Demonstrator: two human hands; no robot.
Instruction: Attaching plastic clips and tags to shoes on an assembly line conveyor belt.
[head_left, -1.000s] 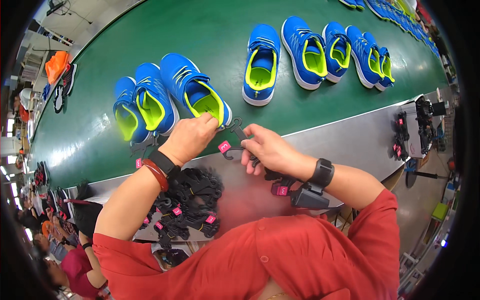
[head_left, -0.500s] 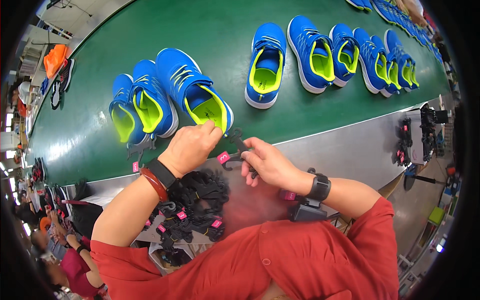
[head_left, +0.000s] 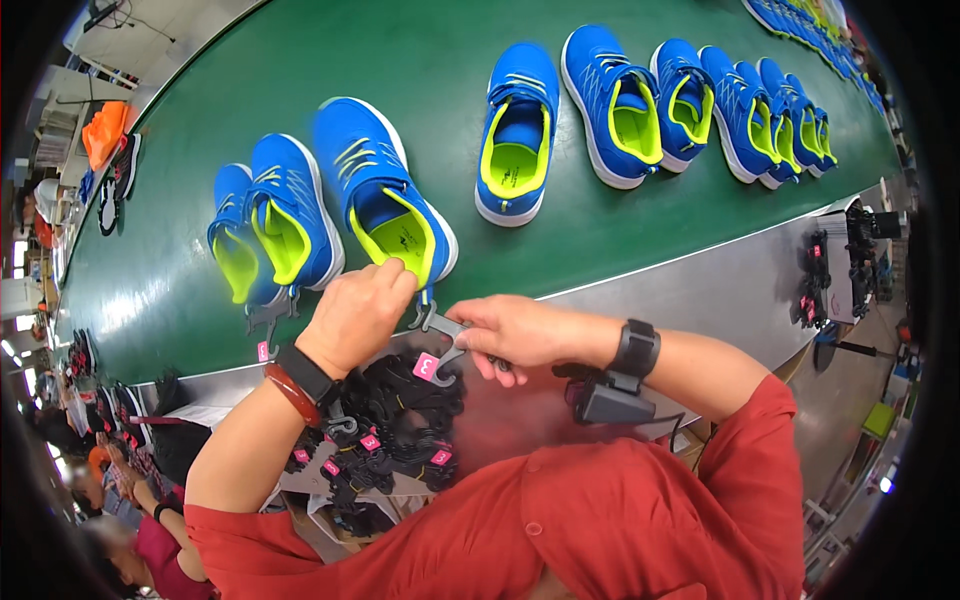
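A blue shoe [head_left: 362, 150] with lime lining stands at the green work surface's near edge, its heel toward me. Closed fingers of my left hand [head_left: 362, 308] pinch its heel collar. My right hand [head_left: 520, 335] is closed on a dark plastic shoe hanger [head_left: 441, 322] with a pink tag. The hanger's end meets the pull loop at the shoe's heel; I cannot tell if it passes through. To the left stands a pair of blue shoes [head_left: 292, 205], with another hanger [head_left: 268, 318] at the heel of one. A single blue shoe [head_left: 518, 130] stands to the right.
More blue shoes [head_left: 612, 105] line the green conveyor belt [head_left: 440, 60] toward the right. Below my left wrist lies a heap of black hangers [head_left: 400, 415] with pink tags. More hangers [head_left: 812, 280] hang at the far right. Other people [head_left: 150, 540] sit at lower left.
My right hand has brought the hanger slightly left and down, up to the shoe's heel loop. My left hand has shifted slightly left and down. The shoes have slid a little left in view.
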